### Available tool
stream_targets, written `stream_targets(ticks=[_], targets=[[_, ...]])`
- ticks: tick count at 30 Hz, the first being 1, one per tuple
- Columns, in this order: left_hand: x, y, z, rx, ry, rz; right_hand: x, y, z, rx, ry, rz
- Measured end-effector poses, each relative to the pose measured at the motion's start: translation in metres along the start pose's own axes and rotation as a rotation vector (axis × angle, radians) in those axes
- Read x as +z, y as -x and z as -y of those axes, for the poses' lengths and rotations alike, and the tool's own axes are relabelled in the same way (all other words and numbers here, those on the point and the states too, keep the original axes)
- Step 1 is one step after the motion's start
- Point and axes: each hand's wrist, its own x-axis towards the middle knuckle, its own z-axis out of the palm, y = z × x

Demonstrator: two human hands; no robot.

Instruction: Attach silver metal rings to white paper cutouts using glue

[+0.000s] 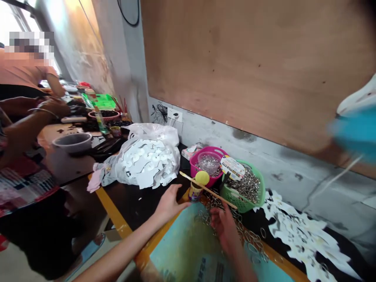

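Note:
My left hand point(169, 203) rests near the edge of a teal mat point(188, 246), its fingers loosely spread and nothing in them. On a heap of metal key rings point(249, 239) lies my right hand point(225, 229); its fingers curl down into the rings, and I cannot make out what they grip. Just beyond both hands stands a small bottle with a yellow cap point(199, 184), with a wooden stick point(208, 190) lying across it. A green basket point(260, 196) full of metal rings and a pink basket point(195, 166) sit behind.
A clear bag of white cut-out shapes point(147, 160) lies at the left. More white cut-outs point(305, 235) spread at the right. Another person point(20, 129) works at the far left by a grey bowl point(73, 141). A plywood wall point(249, 66) rises behind.

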Motion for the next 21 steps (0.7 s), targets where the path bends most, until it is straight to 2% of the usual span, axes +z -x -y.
stream_targets(ticks=[2,3,5,7,10,14,18,21], targets=[[0.027,-0.011,-0.002,-0.006,-0.012,-0.003,0.031,-0.015,0.004,-0.041,-0.043,-0.006],[0.039,-0.016,-0.002,-0.012,-0.013,-0.003,0.043,-0.021,0.009,-0.106,-0.011,-0.019],[0.057,-0.028,0.000,-0.016,0.005,0.013,0.059,-0.028,0.025,-0.296,0.140,-0.031],[0.066,-0.036,0.005,-0.007,0.048,0.046,0.069,-0.028,0.049,-0.506,0.309,-0.037],[0.067,-0.044,0.013,0.034,0.153,0.122,0.076,-0.019,0.092,-0.744,0.431,-0.107],[0.060,-0.048,0.024,0.067,0.271,0.221,0.077,-0.009,0.137,-0.863,0.776,-0.150],[0.058,-0.050,0.029,0.075,0.322,0.263,0.082,-0.016,0.144,-1.026,1.195,-0.038],[0.057,-0.049,0.030,0.102,0.365,0.282,0.092,-0.026,0.134,-1.064,1.298,0.092]])
